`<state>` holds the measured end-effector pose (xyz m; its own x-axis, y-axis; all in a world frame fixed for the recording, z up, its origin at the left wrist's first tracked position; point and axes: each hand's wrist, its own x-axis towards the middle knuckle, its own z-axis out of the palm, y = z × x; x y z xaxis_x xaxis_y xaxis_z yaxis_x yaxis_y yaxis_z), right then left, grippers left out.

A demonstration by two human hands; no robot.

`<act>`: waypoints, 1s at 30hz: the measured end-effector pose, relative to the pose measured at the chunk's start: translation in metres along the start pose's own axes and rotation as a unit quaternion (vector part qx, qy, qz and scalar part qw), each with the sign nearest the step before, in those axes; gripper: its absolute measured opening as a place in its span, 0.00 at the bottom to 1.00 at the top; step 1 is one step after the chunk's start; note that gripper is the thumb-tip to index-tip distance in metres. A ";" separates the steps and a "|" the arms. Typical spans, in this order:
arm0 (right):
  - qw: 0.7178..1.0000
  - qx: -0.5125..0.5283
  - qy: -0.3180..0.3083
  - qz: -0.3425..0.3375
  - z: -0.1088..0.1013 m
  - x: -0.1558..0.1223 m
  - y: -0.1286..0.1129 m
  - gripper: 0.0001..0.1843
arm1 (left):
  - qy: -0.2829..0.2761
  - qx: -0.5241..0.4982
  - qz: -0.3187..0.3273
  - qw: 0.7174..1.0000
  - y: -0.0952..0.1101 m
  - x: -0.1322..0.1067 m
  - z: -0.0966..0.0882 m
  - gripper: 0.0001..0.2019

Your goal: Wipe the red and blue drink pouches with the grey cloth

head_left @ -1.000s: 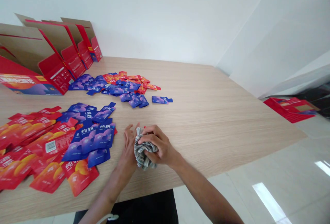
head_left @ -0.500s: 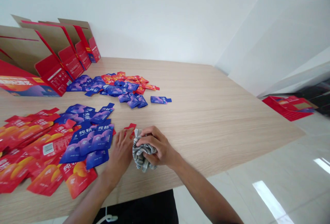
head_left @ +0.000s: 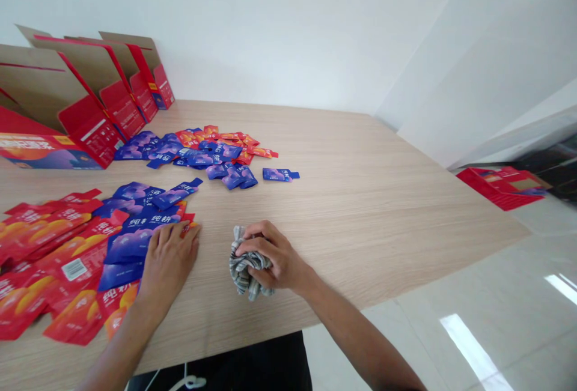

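In my right hand (head_left: 277,256) is a crumpled grey-striped cloth (head_left: 247,271), gripped and pressed on the wooden table (head_left: 383,199). My left hand (head_left: 171,259) lies palm down with its fingers laid out on the right edge of the near pouch pile, touching blue pouches (head_left: 130,241) and a red pouch whose corner (head_left: 192,220) shows past the fingertips. Its palm hides part of these pouches. Red-and-orange pouches (head_left: 67,265) overlap one another left of this hand.
Behind lies a heap of small blue pouches (head_left: 198,157) and orange sachets (head_left: 243,139). One blue pouch (head_left: 279,175) lies apart. Open red cartons (head_left: 90,127) stand at the back left. A red box (head_left: 500,187) is beyond the table's right edge.
My left hand has moved left from beside the cloth onto the pouch pile. The red pouch under it has shifted left as well. My right hand and the cloth stay nearly in place.
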<state>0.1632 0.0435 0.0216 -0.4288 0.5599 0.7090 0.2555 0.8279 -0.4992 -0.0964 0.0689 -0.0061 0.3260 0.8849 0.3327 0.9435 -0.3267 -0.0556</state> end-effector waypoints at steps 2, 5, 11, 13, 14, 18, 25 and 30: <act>1.000 0.007 -0.002 -0.005 0.000 0.001 -0.001 0.12 | -0.002 0.003 -0.004 1.000 -0.003 0.000 -0.001 0.22; 1.000 0.014 0.001 -0.014 0.001 0.001 -0.001 0.13 | -0.007 0.000 -0.001 1.000 -0.001 0.002 -0.002 0.22; 1.000 0.011 0.002 -0.017 0.001 0.001 -0.001 0.14 | -0.029 -0.029 0.004 0.999 0.005 0.013 -0.006 0.21; 1.000 0.004 0.000 -0.016 0.000 0.001 -0.002 0.14 | -0.041 -0.054 0.020 0.998 0.011 0.024 -0.010 0.20; 1.000 0.002 0.002 -0.015 0.000 0.000 -0.002 0.14 | -0.053 -0.068 0.037 0.996 0.016 0.033 -0.012 0.19; 0.999 -0.004 0.028 -0.022 -0.003 0.001 -0.004 0.13 | -0.121 -0.108 0.132 0.978 0.052 0.088 -0.008 0.22; 0.992 -0.023 0.118 -0.032 -0.008 0.005 0.003 0.12 | -0.115 -0.122 0.170 0.971 0.115 0.191 0.046 0.28; 0.984 -0.050 0.170 -0.002 -0.014 0.006 0.007 0.09 | -0.085 -0.121 0.113 0.983 0.126 0.203 0.065 0.22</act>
<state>0.1745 0.0531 0.0297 -0.1188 0.5205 0.8455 0.3452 0.8201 -0.4564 0.0930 0.2290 -0.0062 0.5499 0.8170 0.1737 0.8112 -0.5719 0.1222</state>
